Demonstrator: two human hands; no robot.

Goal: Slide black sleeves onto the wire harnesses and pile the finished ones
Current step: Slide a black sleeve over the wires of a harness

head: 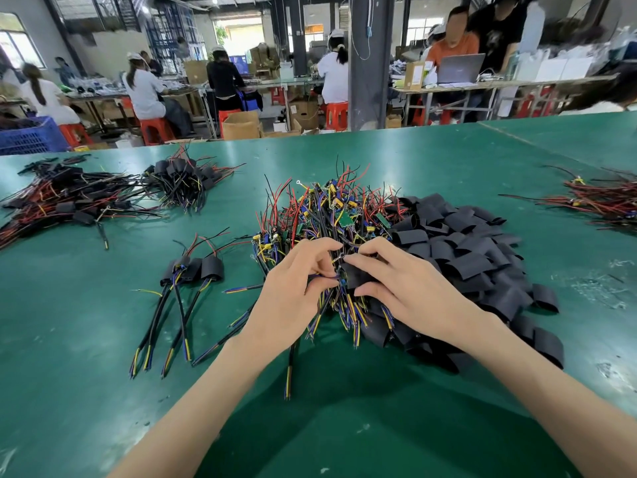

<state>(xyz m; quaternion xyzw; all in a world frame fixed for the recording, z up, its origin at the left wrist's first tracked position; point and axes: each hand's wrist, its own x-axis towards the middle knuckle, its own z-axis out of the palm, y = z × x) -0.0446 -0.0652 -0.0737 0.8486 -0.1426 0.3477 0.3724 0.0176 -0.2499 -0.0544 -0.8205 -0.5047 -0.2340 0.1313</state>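
Your left hand (293,284) pinched a harness (331,277) by its wires. Your right hand (410,288) pinched a sleeve (356,277) touching it. Both sat over the harness pile (331,215); sleeve pile (475,250) just right, finished ones (193,270) left on the table (344,391).

A green counter (379,426) fills the lower view, scuffed, with pale scraps (593,288) strewn over its right side. Beyond its far edge a blue plastic crate (31,136) stands at the left, near red stools (157,129) and an open cardboard box (241,125) on the floor. A dark pillar (370,63) rises in the middle. Seated workers in white tops (144,91) and one in a black top (224,79) face away at farther counters (179,88). To the right, a person in an orange shirt (453,46) sits behind a grey laptop (460,69), with a person in a black shirt (496,32) just beside. A window (17,46) shows at the far left.
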